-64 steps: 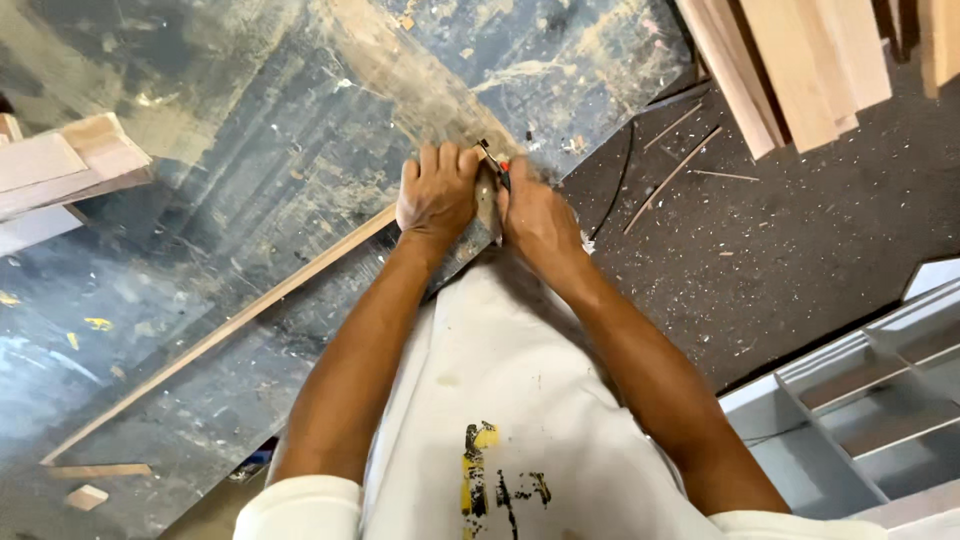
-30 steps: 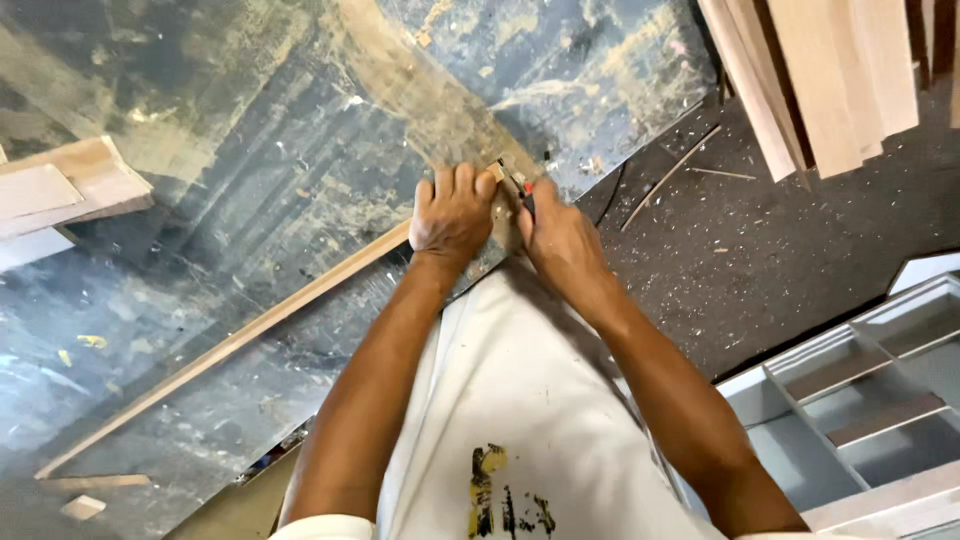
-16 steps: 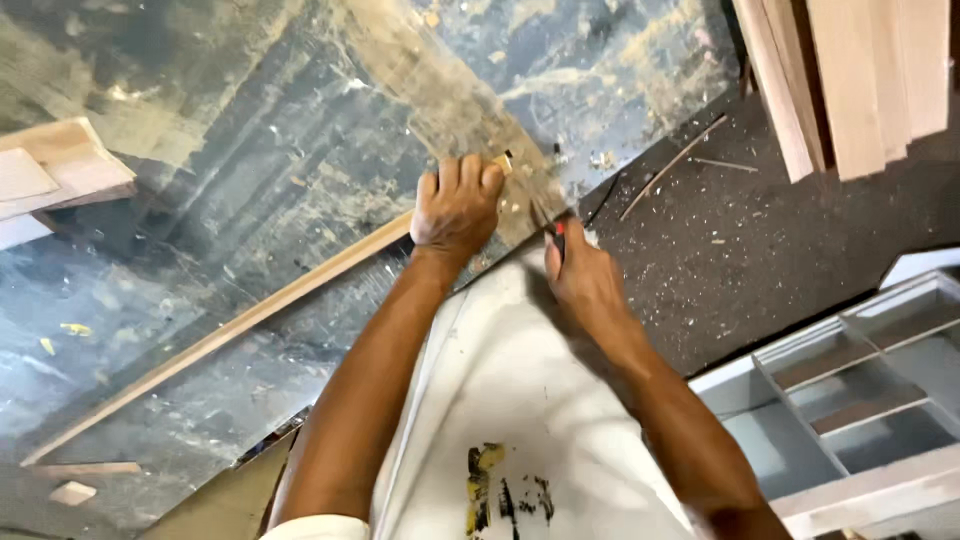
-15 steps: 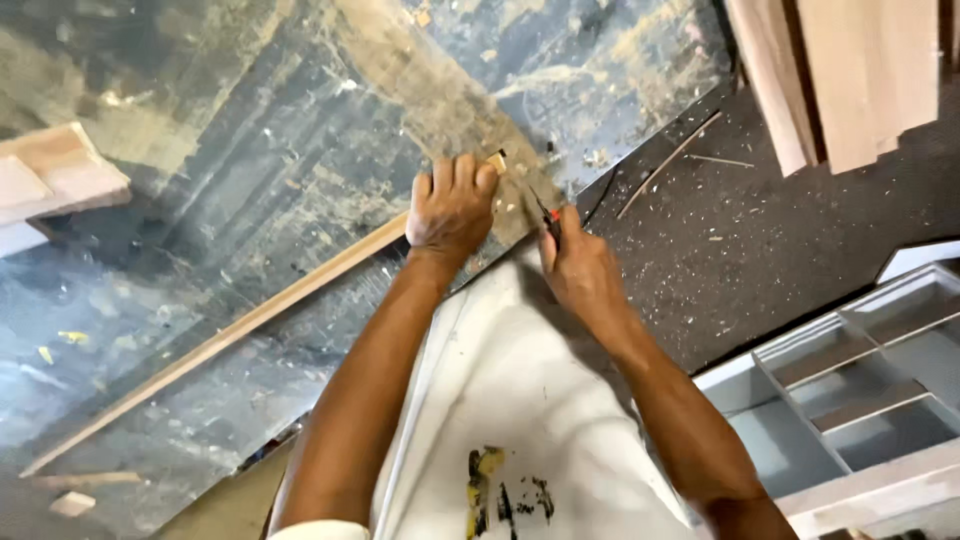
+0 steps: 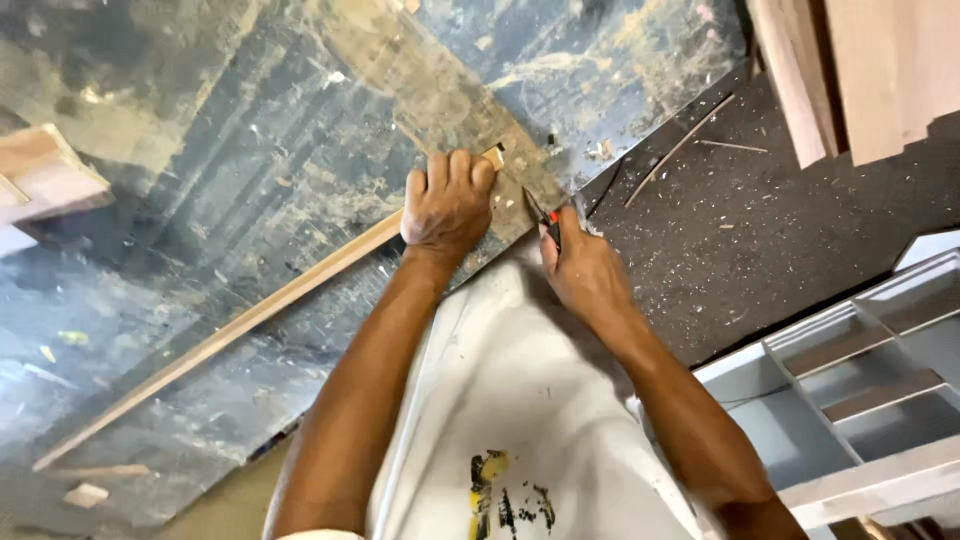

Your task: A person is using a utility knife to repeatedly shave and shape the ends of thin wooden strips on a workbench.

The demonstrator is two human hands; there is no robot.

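On the big, dusty blue worktop [image 5: 200, 200] lies a long thin wood strip [image 5: 230, 330], which the left hand [image 5: 447, 205] grips shut near its end to keep it steady, while the right hand [image 5: 580, 270], closed, holds a small red-handled knife [image 5: 545, 218] close by.

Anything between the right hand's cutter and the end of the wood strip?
Nothing visible. The left hand pins the wood strip near its end on the bench; the right hand holds the small cutter just beside it, open gap between.
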